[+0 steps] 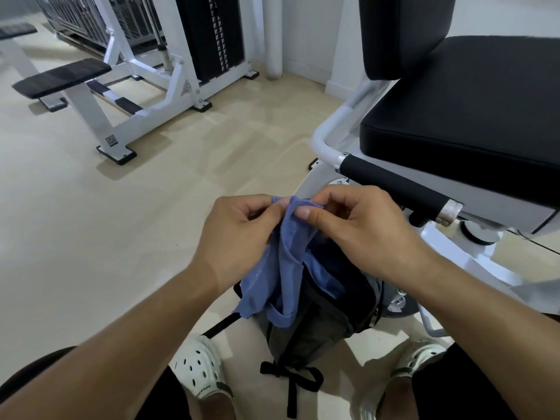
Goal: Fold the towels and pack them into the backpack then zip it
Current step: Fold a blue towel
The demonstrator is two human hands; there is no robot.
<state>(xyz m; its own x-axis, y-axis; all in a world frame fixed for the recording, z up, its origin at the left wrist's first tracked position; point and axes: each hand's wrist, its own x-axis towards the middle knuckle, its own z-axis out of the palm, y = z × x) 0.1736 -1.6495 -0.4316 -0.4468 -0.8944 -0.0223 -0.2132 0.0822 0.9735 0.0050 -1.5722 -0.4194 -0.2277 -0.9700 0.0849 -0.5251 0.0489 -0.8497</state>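
Note:
A blue towel hangs bunched in front of me, its top edge pinched between both hands. My left hand pinches that edge from the left with thumb and fingers. My right hand pinches it from the right, close beside the left. Under the towel a grey and black backpack stands on the floor between my feet, its mouth open. More blue cloth shows inside the opening. The towel's lower part drapes over the backpack's left side.
A gym machine with a black padded seat and a black handle bar stands close at the right. White weight machines stand at the back left. The beige floor spreads to the left. My white clogs flank the backpack.

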